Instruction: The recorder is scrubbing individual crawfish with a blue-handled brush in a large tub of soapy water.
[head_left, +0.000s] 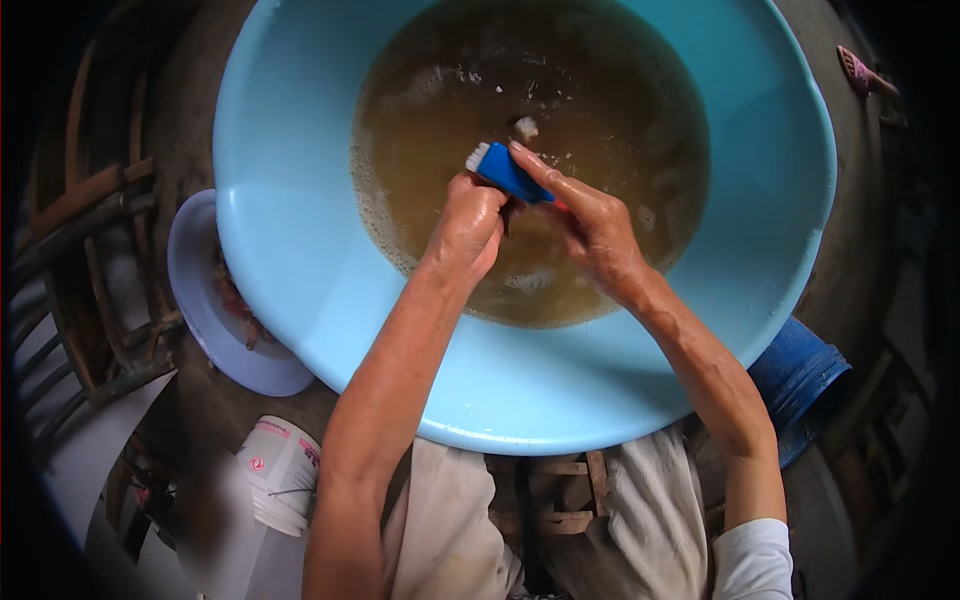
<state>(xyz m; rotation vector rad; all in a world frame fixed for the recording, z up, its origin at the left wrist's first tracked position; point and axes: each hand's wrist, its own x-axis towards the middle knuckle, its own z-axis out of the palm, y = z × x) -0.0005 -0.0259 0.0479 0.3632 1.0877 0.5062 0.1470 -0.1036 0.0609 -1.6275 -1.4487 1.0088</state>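
Note:
A wide light-blue plastic basin (285, 225) stands before me, holding murky brown water (600, 247) with patches of foam. Over the water, my right hand (589, 217) grips a blue-backed brush (514, 172), its white bristles pointing up and left. The brush's lower end, with a bit of red, runs into my fingers. Close beside it, my left hand (472, 221) is closed around a small dark reddish thing (511, 214), mostly hidden by the fingers. A whitish lump (527, 127) and small pale bits lie in the water just beyond the brush.
A lavender basin (195, 315) with reddish-brown pieces sits left of the large one. Nearer me is a white plastic bucket (281, 457). To the right lies a blue bucket (795, 367). Wooden furniture (90, 195) stands at far left; a sandalled foot (859, 75) shows at upper right.

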